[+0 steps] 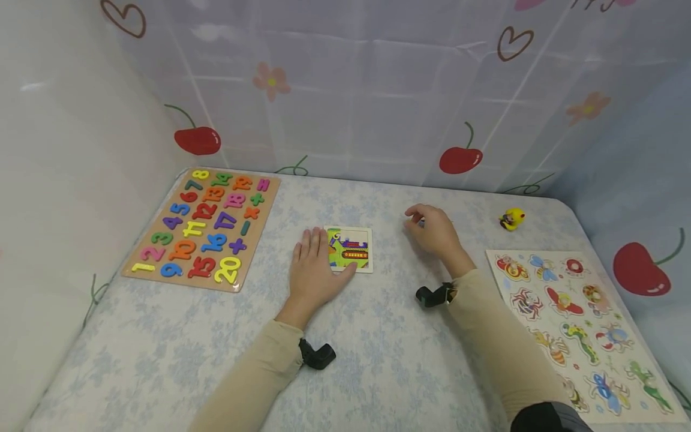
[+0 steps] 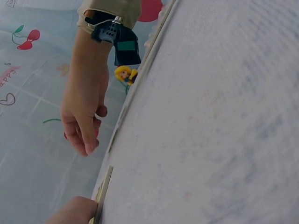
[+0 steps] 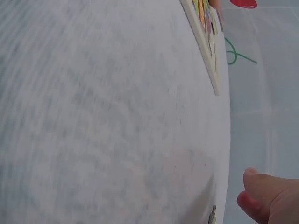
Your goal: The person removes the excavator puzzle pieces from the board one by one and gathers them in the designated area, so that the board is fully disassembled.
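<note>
My left hand (image 1: 315, 270) lies flat with straight fingers over the left side of a small square picture puzzle (image 1: 363, 236), its thumb across the lower edge. The puzzle shows a purple and orange tracked vehicle on green; my palm and fingers hide its left part. To the right of it, my right hand (image 1: 434, 231) hovers over the table, fingers loosely bent, with nothing visible gripped in them. Beneath that hand a small flat piece (image 3: 212, 215) lies on the table, mostly hidden by the hand in the head view.
A wooden number board (image 1: 180, 237) with colourful numerals lies at the left. An insect puzzle board (image 1: 585, 318) lies at the right, partly under my right sleeve. A small yellow figurine (image 1: 511, 219) stands at the back right. A printed curtain (image 1: 351, 108) hangs behind the table.
</note>
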Action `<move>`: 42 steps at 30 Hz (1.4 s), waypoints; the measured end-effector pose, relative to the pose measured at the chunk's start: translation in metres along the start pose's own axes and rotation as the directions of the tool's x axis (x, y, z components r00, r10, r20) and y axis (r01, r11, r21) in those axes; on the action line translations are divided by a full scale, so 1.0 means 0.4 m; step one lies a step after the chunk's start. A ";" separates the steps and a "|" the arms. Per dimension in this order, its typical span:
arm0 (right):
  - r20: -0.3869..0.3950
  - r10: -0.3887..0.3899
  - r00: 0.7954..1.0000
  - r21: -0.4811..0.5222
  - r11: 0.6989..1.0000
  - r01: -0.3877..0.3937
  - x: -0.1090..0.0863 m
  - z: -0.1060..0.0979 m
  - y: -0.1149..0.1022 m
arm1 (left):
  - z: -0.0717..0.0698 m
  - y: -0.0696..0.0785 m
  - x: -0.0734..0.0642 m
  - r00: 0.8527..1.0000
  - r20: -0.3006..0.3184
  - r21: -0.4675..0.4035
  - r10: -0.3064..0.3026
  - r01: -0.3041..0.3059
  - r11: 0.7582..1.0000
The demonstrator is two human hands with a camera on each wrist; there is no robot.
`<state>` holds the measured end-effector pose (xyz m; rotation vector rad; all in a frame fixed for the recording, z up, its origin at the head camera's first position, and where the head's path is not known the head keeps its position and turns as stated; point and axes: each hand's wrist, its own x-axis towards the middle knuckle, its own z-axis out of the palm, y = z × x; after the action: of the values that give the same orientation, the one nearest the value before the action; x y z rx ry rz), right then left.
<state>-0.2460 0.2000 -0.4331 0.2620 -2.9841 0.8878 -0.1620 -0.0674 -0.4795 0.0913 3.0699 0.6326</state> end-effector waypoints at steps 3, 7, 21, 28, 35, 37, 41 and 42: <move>0.027 -0.011 1.000 0.054 0.998 0.010 0.001 0.017 -0.026 | -0.001 0.000 0.000 1.000 -0.010 0.001 -0.016 0.016 1.000; 0.075 -0.024 0.997 0.080 0.997 0.018 0.010 0.045 -0.063 | -0.003 0.001 0.000 0.999 -0.019 0.005 -0.034 0.034 0.999; 0.238 -0.106 0.966 0.145 0.987 0.073 0.041 0.124 -0.156 | -0.004 -0.005 0.003 1.000 -0.005 0.042 -0.024 0.024 0.999; 0.271 -0.156 0.950 0.133 0.983 0.123 0.050 0.143 -0.194 | -0.005 -0.018 0.005 1.000 0.027 0.063 -0.008 0.006 0.998; 0.298 -0.198 0.934 0.082 0.980 0.182 0.063 0.169 -0.220 | -0.003 -0.020 0.002 1.000 0.014 0.052 0.000 0.000 0.999; 0.305 -0.203 0.931 0.070 0.979 0.190 0.066 0.174 -0.225 | -0.003 -0.019 0.002 1.000 0.018 0.051 -0.003 0.002 0.999; 0.309 -0.194 0.931 0.059 0.981 0.185 0.068 0.183 -0.233 | -0.002 -0.019 0.002 1.000 0.024 0.052 -0.010 0.009 0.999; 0.309 -0.189 0.932 0.063 0.982 0.178 0.069 0.185 -0.234 | -0.002 -0.019 0.002 1.000 0.027 0.053 -0.012 0.011 0.999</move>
<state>-0.2554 0.0784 -0.4427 0.7382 -3.1542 0.9575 -0.1631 -0.0748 -0.4817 0.0814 3.0594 0.5448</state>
